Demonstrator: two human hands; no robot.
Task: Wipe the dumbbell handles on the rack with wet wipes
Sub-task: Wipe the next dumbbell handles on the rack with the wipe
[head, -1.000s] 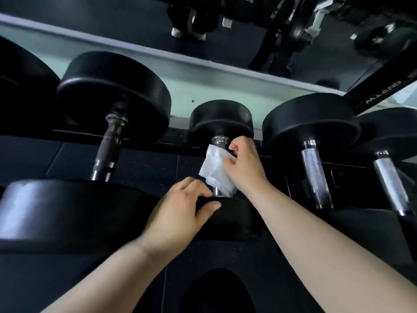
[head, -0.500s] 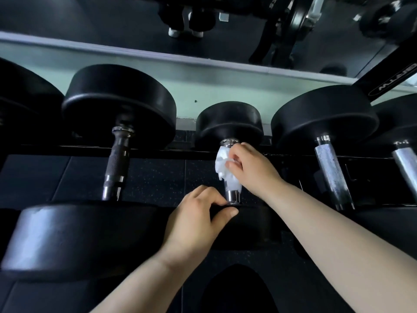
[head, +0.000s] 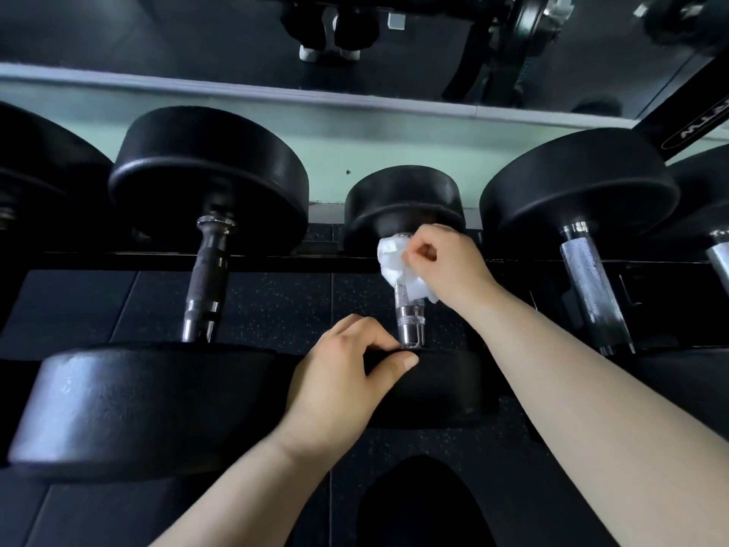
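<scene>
Head cam: my right hand [head: 445,266] has the wet wipe [head: 398,266] bunched round the far end of the handle [head: 410,321] on the small dumbbell [head: 402,199], mid-rack, up by the back rail [head: 118,260]. Left hand [head: 343,380] clamps its near weight [head: 445,388] so it can't roll while I scrub.

I see a white wet wipe [head: 394,266] just off centre toward 12 o'clock. The small dumbbell [head: 402,195] has matte black heads, and its handle [head: 410,323] is shiny silver with fine crosshatch knurl. At 9 o'clock the left handle [head: 207,278] is darker gunmetal, knurled. At 3 o'clock the right handle [head: 587,278] is bright silver, knurled. The floor [head: 276,305] is black with pale speckles. The wall [head: 335,152] is pale mint green. The rack post [head: 694,124] is black with white lettering.
</scene>
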